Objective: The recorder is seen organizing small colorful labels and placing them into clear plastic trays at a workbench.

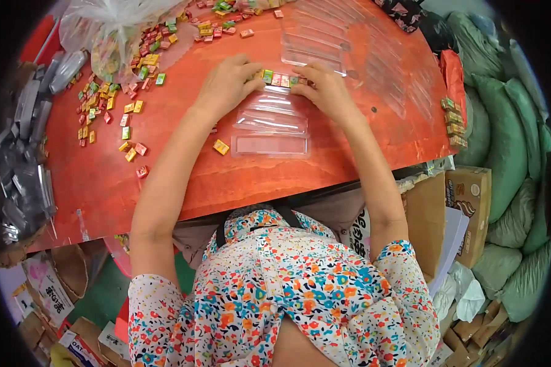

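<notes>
head view: row of small red, green and yellow box-shaped packs (277, 79) runs left to right, its long axis spanning the gap from left hand (228, 85) to right hand (327, 92); neither hand clearly nearer. row sits just beyond overlapping clear plastic trays (272, 117) on the red-painted surface (239, 180). each hand half curled, thumb and fingers slightly parted, tips at its own end of the row; cannot tell whether either actually pinches a pack.
</notes>
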`<state>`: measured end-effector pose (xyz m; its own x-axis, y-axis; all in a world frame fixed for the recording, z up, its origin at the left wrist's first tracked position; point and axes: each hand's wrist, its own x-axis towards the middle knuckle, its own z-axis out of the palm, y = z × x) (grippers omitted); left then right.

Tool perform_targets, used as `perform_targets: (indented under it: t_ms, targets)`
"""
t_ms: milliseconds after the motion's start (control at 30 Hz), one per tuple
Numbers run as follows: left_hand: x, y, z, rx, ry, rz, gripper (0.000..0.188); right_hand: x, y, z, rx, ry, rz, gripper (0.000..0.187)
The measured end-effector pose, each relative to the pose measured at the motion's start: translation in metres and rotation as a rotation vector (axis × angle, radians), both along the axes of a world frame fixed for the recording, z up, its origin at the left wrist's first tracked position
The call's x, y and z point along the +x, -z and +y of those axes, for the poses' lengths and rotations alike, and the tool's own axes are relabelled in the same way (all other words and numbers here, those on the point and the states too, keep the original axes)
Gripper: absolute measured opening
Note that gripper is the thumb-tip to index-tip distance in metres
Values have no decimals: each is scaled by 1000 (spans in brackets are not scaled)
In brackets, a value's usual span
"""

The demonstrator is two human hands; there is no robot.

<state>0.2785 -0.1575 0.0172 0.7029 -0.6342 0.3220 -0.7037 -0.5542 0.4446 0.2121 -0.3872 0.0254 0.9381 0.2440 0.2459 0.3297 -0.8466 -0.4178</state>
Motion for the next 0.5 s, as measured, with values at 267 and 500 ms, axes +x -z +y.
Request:
perform_targets:
  t_ms: [267,500]
  targets:
    - [-22,17,11,87,16,-348,68,-14,16,-1,-50,20,-200,44]
    - [-32,17,2,308,65,-102,101,-19,29,6,-147,-125,37,65]
